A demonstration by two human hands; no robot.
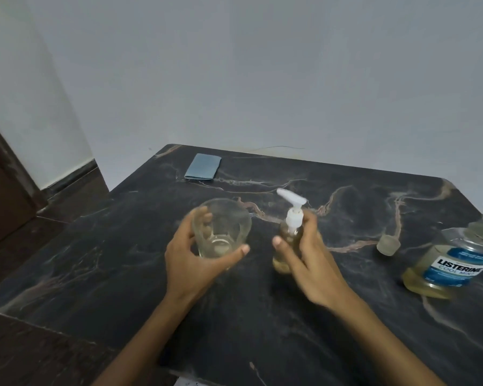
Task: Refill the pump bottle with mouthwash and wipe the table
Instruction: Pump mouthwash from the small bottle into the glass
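On the dark marble table (262, 316), left hand (190, 260) grips a clear glass tumbler (221, 228); right hand (307, 260) wraps the pump bottle (289, 238). Listerine bottle (455, 263) stands uncapped at far right w/ its cap (388, 245) nearby.

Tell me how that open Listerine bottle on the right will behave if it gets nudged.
The Listerine bottle looks broad-based and only partly full, so it probably slides rather than tips. Its cap lies apart on the table, so a hard knock could spill mouthwash. The smooth clear plastic may be slippery if wet.
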